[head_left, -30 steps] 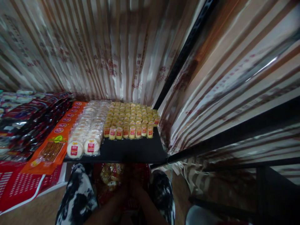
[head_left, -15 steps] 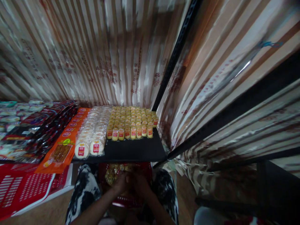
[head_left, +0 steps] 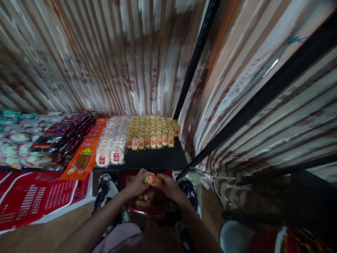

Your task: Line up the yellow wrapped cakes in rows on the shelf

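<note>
Between my two hands is a small yellow wrapped snack pack (head_left: 152,180) with a red and white label. My left hand (head_left: 139,183) grips its left end, and my right hand (head_left: 168,187) closes on its right end. Below them, between my knees, a red basket (head_left: 135,208) holds more yellow packs (head_left: 143,201), partly hidden by my hands. In front, on the black shelf (head_left: 155,160), rows of similar yellow packs (head_left: 154,135) stand upright, several with labels facing me.
Left of the yellow rows lie white round cracker packs (head_left: 110,149), an orange pretzel-stick bag (head_left: 83,158) and dark shiny bags (head_left: 65,135). Red perforated baskets (head_left: 34,198) sit at lower left. Black metal posts (head_left: 196,59) and a striped curtain (head_left: 126,70) enclose the shelf.
Both hands have risen out of the basket toward the shelf edge, and the yellow pack now shows between them. The view has shifted slightly, moving the shelf goods right and up.
</note>
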The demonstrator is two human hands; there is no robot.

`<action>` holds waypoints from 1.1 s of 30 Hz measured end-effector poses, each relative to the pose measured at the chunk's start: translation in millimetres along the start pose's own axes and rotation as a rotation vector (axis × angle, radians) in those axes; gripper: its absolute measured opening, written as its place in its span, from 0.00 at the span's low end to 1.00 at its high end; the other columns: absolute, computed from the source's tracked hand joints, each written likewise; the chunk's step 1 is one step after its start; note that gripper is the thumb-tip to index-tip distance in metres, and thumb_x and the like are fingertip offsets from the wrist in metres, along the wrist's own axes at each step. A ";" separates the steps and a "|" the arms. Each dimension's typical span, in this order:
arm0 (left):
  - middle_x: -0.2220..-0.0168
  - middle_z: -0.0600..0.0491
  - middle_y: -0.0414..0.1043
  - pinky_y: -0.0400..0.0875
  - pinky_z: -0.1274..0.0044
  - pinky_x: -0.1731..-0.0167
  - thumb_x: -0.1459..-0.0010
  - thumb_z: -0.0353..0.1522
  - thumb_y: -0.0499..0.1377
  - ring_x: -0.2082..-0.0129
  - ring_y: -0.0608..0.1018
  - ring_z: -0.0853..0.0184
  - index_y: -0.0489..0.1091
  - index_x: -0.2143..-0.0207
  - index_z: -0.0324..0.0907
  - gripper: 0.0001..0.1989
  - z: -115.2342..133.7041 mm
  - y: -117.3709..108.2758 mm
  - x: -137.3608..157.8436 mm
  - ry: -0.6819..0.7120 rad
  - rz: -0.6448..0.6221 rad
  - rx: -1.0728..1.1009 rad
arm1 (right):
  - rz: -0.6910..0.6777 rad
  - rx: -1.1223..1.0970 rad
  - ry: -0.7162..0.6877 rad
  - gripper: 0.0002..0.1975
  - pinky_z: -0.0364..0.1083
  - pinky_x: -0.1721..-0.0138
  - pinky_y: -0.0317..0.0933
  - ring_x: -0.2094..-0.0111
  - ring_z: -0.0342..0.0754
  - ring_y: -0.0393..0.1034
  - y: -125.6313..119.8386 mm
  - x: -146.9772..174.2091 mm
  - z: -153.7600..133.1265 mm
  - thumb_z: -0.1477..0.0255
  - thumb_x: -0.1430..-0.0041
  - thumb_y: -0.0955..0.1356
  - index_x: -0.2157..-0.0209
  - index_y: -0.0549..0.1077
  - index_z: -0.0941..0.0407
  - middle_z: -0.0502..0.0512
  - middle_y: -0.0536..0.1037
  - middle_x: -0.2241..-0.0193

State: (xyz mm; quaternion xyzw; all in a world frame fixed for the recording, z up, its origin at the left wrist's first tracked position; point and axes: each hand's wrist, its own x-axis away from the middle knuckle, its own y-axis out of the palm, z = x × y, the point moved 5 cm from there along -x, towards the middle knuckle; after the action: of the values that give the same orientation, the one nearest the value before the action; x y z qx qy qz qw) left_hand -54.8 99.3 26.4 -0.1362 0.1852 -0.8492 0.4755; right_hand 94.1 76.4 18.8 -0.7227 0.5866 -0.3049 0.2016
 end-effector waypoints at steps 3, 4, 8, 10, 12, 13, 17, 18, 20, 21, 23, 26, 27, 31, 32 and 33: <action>0.61 0.52 0.60 0.65 0.76 0.58 0.61 0.18 0.51 0.60 0.68 0.69 0.68 0.56 0.42 0.27 6.0 -5.9 -6.8 0.008 0.036 0.085 | 0.050 -0.074 0.014 0.17 0.42 0.67 0.61 0.68 0.46 0.70 -8.6 -0.5 -0.4 0.63 0.52 0.66 0.60 0.74 0.54 0.52 0.76 0.69; 0.60 0.52 0.60 0.66 0.76 0.59 0.61 0.18 0.50 0.61 0.68 0.69 0.67 0.55 0.42 0.28 8.5 -7.2 -9.1 0.001 0.046 0.118 | 0.069 -0.098 0.014 0.16 0.42 0.69 0.60 0.70 0.46 0.69 -10.6 -1.0 -0.6 0.63 0.51 0.66 0.62 0.74 0.55 0.52 0.76 0.71; 0.58 0.50 0.61 0.67 0.76 0.63 0.57 0.22 0.52 0.63 0.69 0.69 0.64 0.51 0.41 0.27 20.3 -7.1 -19.1 0.001 0.063 0.163 | 0.156 -0.160 0.025 0.15 0.42 0.72 0.60 0.74 0.44 0.67 -17.9 -3.6 -0.1 0.62 0.51 0.65 0.66 0.74 0.57 0.50 0.74 0.77; 0.57 0.49 0.62 0.67 0.74 0.60 0.55 0.23 0.53 0.61 0.70 0.67 0.63 0.50 0.40 0.26 24.9 -6.8 -25.7 0.019 0.121 0.137 | 0.202 -0.185 0.026 0.16 0.42 0.73 0.60 0.75 0.44 0.67 -21.8 -5.3 1.1 0.61 0.52 0.65 0.66 0.74 0.57 0.50 0.73 0.77; 0.57 0.49 0.64 0.66 0.74 0.57 0.54 0.23 0.53 0.59 0.70 0.67 0.60 0.48 0.40 0.27 27.0 -6.7 -33.8 0.003 0.195 0.132 | 0.249 -0.202 0.023 0.16 0.42 0.73 0.61 0.75 0.44 0.67 -26.3 -8.2 3.4 0.61 0.52 0.65 0.65 0.74 0.57 0.51 0.74 0.74; 0.56 0.49 0.64 0.66 0.74 0.57 0.53 0.23 0.53 0.60 0.70 0.68 0.58 0.48 0.40 0.27 27.6 -6.5 -38.4 -0.020 0.219 0.137 | 0.279 -0.211 0.024 0.17 0.42 0.72 0.62 0.75 0.44 0.67 -29.1 -10.1 5.1 0.60 0.52 0.65 0.64 0.74 0.57 0.52 0.74 0.72; 0.57 0.48 0.66 0.67 0.75 0.58 0.50 0.24 0.53 0.61 0.71 0.68 0.59 0.50 0.38 0.22 39.1 -11.5 -59.4 -0.055 0.271 0.063 | 0.499 -0.270 0.050 0.22 0.45 0.69 0.65 0.76 0.42 0.67 -47.4 -19.8 14.8 0.60 0.47 0.60 0.56 0.70 0.59 0.59 0.72 0.62; 0.57 0.48 0.66 0.67 0.74 0.57 0.50 0.24 0.53 0.60 0.71 0.68 0.61 0.51 0.38 0.21 44.6 -15.0 -65.1 -0.038 0.292 0.022 | 0.569 -0.276 0.048 0.22 0.46 0.67 0.66 0.75 0.43 0.67 -53.2 -22.9 16.9 0.60 0.45 0.59 0.55 0.69 0.60 0.61 0.71 0.60; 0.58 0.49 0.66 0.66 0.73 0.56 0.50 0.25 0.54 0.58 0.70 0.67 0.63 0.53 0.39 0.19 56.6 -22.7 -77.2 0.004 0.332 -0.060 | 0.691 -0.253 0.018 0.22 0.49 0.61 0.65 0.70 0.45 0.69 -64.4 -31.0 19.6 0.62 0.44 0.57 0.54 0.68 0.60 0.64 0.69 0.56; 0.58 0.49 0.66 0.66 0.73 0.55 0.50 0.25 0.54 0.58 0.70 0.66 0.64 0.54 0.40 0.18 62.5 -26.3 -83.6 0.023 0.350 -0.093 | 0.739 -0.229 -0.006 0.22 0.50 0.58 0.64 0.66 0.47 0.69 -69.3 -36.3 20.3 0.64 0.43 0.57 0.54 0.68 0.61 0.65 0.68 0.54; 0.58 0.49 0.65 0.66 0.72 0.55 0.49 0.26 0.54 0.57 0.69 0.65 0.65 0.53 0.40 0.18 73.4 -32.5 -97.3 0.058 0.385 -0.148 | 0.798 -0.174 -0.049 0.22 0.52 0.52 0.61 0.54 0.51 0.66 -77.0 -49.8 21.3 0.67 0.43 0.55 0.51 0.66 0.62 0.67 0.64 0.49; 0.56 0.47 0.65 0.65 0.71 0.54 0.48 0.25 0.53 0.55 0.69 0.64 0.65 0.53 0.40 0.18 88.3 -38.2 -118.4 0.096 0.427 -0.210 | 0.840 -0.120 -0.072 0.24 0.53 0.45 0.53 0.42 0.52 0.52 -85.9 -72.4 23.7 0.69 0.43 0.55 0.48 0.63 0.63 0.65 0.58 0.43; 0.55 0.47 0.65 0.65 0.71 0.54 0.49 0.25 0.53 0.55 0.68 0.64 0.65 0.53 0.39 0.19 92.9 -38.7 -125.5 0.100 0.429 -0.226 | 0.857 -0.121 -0.072 0.24 0.53 0.44 0.51 0.41 0.51 0.50 -89.2 -78.6 24.6 0.69 0.43 0.54 0.47 0.62 0.64 0.65 0.58 0.43; 0.52 0.47 0.63 0.64 0.73 0.53 0.49 0.23 0.53 0.54 0.69 0.65 0.64 0.51 0.40 0.21 111.2 -35.5 -152.7 0.107 0.390 -0.262 | 0.993 -0.223 -0.072 0.25 0.53 0.43 0.49 0.43 0.50 0.54 -105.4 -88.0 26.6 0.66 0.41 0.53 0.47 0.61 0.66 0.67 0.63 0.47; 0.52 0.48 0.63 0.64 0.74 0.53 0.49 0.23 0.53 0.54 0.69 0.65 0.63 0.50 0.41 0.22 115.4 -33.7 -159.3 0.109 0.381 -0.268 | 1.018 -0.256 -0.066 0.26 0.53 0.43 0.49 0.44 0.50 0.55 -108.9 -87.5 26.7 0.65 0.41 0.53 0.47 0.61 0.66 0.67 0.64 0.47; 0.52 0.48 0.63 0.64 0.74 0.52 0.49 0.23 0.53 0.54 0.69 0.65 0.63 0.50 0.41 0.22 119.2 -31.6 -165.9 0.113 0.374 -0.271 | 1.033 -0.282 -0.056 0.26 0.52 0.44 0.50 0.44 0.50 0.56 -111.7 -86.3 26.5 0.64 0.40 0.53 0.47 0.60 0.65 0.67 0.65 0.48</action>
State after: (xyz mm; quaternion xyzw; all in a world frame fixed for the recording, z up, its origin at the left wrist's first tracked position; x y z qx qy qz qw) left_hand 54.5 234.8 137.8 -0.1142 0.3460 -0.7200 0.5907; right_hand 182.2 184.2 54.2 -0.3679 0.8956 -0.0649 0.2417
